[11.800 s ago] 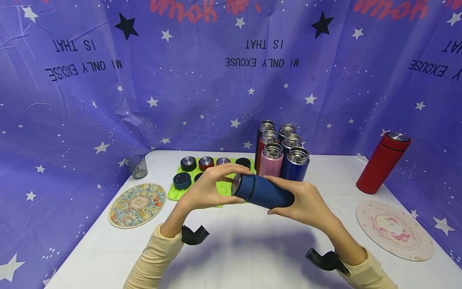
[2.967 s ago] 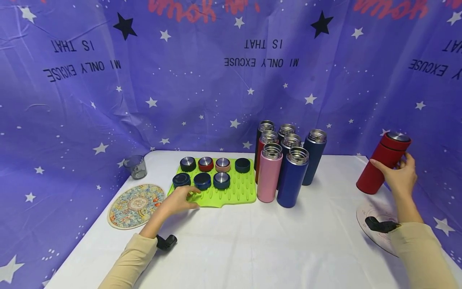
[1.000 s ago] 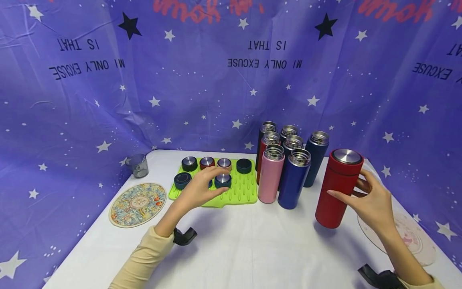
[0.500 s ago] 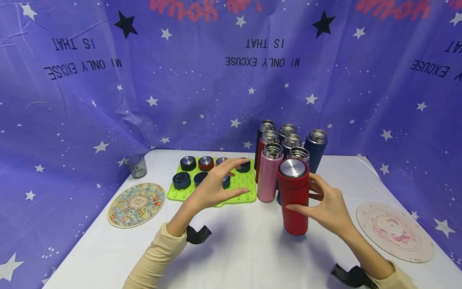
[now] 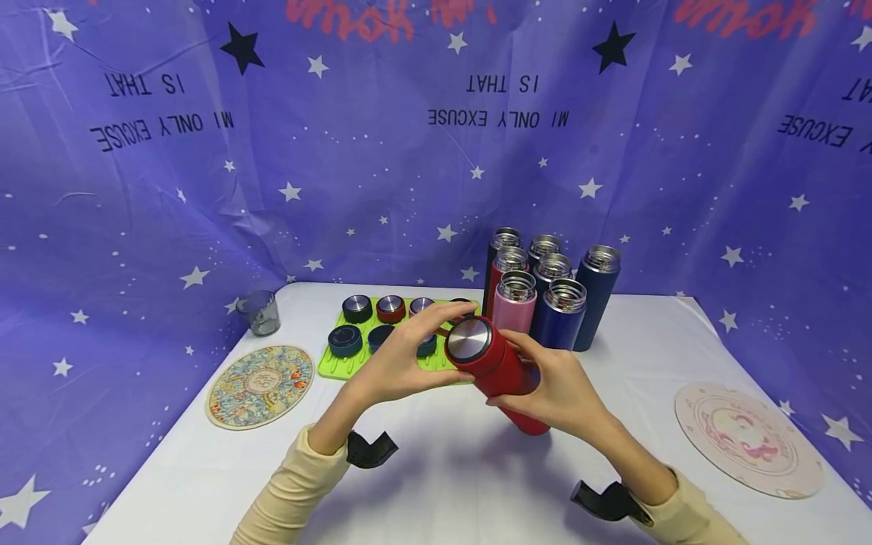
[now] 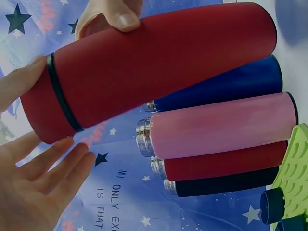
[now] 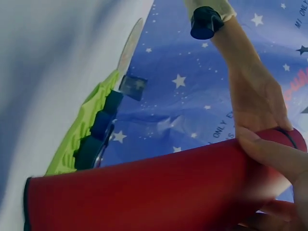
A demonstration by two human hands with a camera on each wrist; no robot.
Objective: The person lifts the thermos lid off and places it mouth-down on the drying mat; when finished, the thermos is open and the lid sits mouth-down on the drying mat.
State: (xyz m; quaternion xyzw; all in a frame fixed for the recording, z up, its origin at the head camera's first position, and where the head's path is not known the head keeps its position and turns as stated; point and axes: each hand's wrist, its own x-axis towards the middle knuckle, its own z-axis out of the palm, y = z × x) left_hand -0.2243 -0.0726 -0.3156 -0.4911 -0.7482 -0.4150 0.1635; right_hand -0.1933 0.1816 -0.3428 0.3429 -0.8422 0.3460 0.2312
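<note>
A red thermos point(image 5: 502, 372) with a steel-topped lid is held tilted above the white table, its lid towards the left. My right hand point(image 5: 562, 386) grips its body, thumb in front. Around the lid end is my left hand point(image 5: 405, 356); in the left wrist view its thumb point(image 6: 29, 79) lies on the lid and the other fingers spread below its edge. A dark ring separates lid and body. In the right wrist view the thermos point(image 7: 144, 192) crosses the lower part, right thumb on it. Fingertips behind the thermos are partly hidden.
Behind stand several lidless thermoses, among them a pink one point(image 5: 514, 312) and a dark blue one point(image 5: 594, 299). Several lids sit on a green mat point(image 5: 334, 369). A grey glass point(image 5: 260, 314) and a floral round mat point(image 5: 259, 387) are left; a pink round mat point(image 5: 749, 439) is right.
From the table's right side, the red thermos has come leftwards to the middle in my right hand and tilted. My left hand has moved from the green mat to the thermos lid.
</note>
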